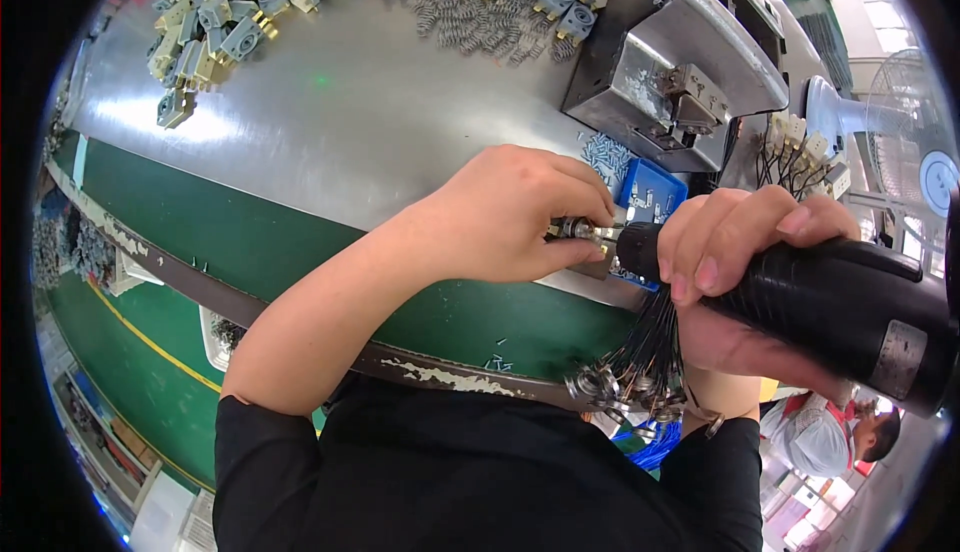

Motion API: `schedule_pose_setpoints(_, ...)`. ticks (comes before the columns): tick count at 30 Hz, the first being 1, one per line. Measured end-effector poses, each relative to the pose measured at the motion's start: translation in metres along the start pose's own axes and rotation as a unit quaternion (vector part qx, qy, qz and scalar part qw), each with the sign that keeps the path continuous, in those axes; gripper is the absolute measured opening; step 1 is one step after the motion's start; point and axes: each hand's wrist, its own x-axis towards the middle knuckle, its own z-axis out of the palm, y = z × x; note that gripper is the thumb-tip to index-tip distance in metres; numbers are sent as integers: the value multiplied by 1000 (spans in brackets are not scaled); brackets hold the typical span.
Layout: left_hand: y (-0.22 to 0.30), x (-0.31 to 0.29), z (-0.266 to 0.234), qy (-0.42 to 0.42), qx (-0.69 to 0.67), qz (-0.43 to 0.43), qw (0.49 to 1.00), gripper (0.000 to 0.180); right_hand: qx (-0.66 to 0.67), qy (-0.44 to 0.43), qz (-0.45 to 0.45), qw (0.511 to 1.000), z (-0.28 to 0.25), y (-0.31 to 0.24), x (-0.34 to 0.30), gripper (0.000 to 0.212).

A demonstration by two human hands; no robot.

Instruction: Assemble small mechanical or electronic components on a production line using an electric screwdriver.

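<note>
Spatial relation of 2 hands and a held part, as I view it remotely. The left hand (525, 214), near the centre of the frame, is clamped with thumb and fingers on a small metal part (577, 231), which lies at the hand's right-hand end; the fingers mask much of it, so I cannot tell its long axis. The right hand (745, 252), right of centre, is wrapped firmly around a black power screwdriver (850, 297), whose long axis runs from the lower right of the frame leftward and slightly upward to the part. I judge the governing relation to be this axis against the pinched part: the left hand is nearer, while the right hand sits beyond the tool's nose. Whether tip and part touch I cannot tell. A blue tray (650, 168) lies just above the nose, beside loose screws (607, 155).
</note>
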Motion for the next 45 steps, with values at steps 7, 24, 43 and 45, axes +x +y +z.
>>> schedule_pose_setpoints(7, 2, 0, -2, -11, 17, -5, 1000, 28, 49, 26, 18, 998, 2, -3, 3, 112)
schedule_pose_setpoints(24, 7, 4, -2, -13, 9, -14, 1000, 28, -155, 319, -25, 935, -59, -3, 65, 111)
schedule_pose_setpoints(43, 8, 3, -4, -14, 14, -25, 999, 29, -185, 246, 26, 951, -38, -1, 66, 110)
schedule_pose_setpoints(45, 10, 3, -4, -13, 18, -15, 1000, 28, -113, 242, 87, 960, -24, -14, 62, 117)
